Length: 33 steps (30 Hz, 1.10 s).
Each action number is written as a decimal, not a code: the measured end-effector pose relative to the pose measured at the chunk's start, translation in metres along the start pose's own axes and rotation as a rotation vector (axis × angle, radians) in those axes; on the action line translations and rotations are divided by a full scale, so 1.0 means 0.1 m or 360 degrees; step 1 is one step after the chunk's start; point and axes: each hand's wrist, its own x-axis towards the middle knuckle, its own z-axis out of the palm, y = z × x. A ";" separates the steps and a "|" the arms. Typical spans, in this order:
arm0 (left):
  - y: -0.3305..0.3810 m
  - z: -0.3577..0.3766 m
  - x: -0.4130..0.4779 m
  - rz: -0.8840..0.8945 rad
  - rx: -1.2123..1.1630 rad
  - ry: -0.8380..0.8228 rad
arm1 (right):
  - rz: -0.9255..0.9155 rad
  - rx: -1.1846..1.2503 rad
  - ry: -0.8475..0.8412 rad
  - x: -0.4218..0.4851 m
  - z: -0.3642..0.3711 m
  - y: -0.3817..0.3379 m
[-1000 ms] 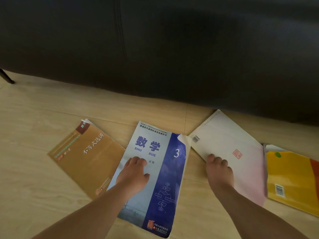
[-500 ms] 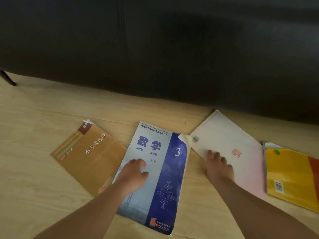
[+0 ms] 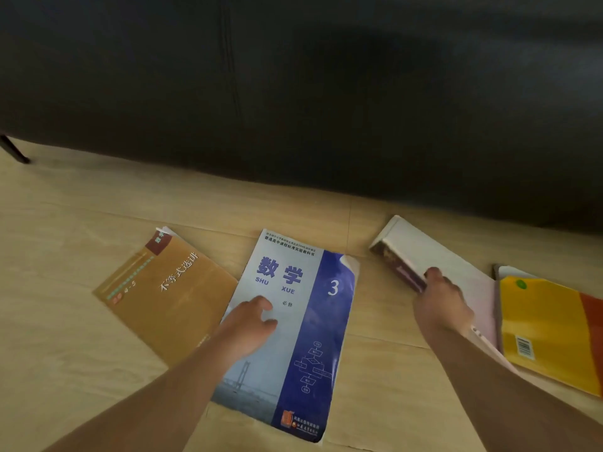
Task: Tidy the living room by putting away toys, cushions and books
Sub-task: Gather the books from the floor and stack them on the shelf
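Note:
Several books lie on the wooden floor in front of a dark sofa. My left hand (image 3: 249, 324) rests on the left edge of a blue and white maths book (image 3: 303, 321), fingers curled at its side. That book overlaps a brown book (image 3: 163, 295) on its left. My right hand (image 3: 440, 301) grips the left edge of a white book (image 3: 434, 252), whose edge is lifted off the floor and shows a dark underside. A yellow and orange book (image 3: 548, 327) lies at the far right, partly over the white one.
The dark sofa (image 3: 326, 93) fills the whole upper half of the view, close behind the books. A thin black leg (image 3: 14, 151) stands at the far left. Bare wooden floor (image 3: 49, 337) stretches to the left and front.
My right hand went from lying flat on the white book to gripping its left edge and raising it. My left hand slid slightly toward the blue book's left edge.

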 end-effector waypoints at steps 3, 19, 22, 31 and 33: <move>0.17 -0.10 0.05 0.0061 -0.0315 0.0136 | 0.0051 0.0279 0.0155 0.03 -0.31 -0.07; 0.85 -0.77 -0.57 0.0405 -0.1236 0.0927 | -0.0755 0.0973 0.0981 -0.23 -0.69 -1.20; 0.52 -0.77 -0.55 0.0164 -0.1931 0.0910 | -0.0055 0.1057 0.0418 -0.34 -0.49 -1.11; -0.22 -0.28 -0.25 -0.0427 -0.2297 0.0439 | 0.1080 0.2206 -0.0693 -0.72 0.50 -0.84; -0.33 -0.16 -0.20 -0.0610 -0.1625 0.0647 | 0.0916 0.2123 -0.0658 -0.74 0.54 -0.74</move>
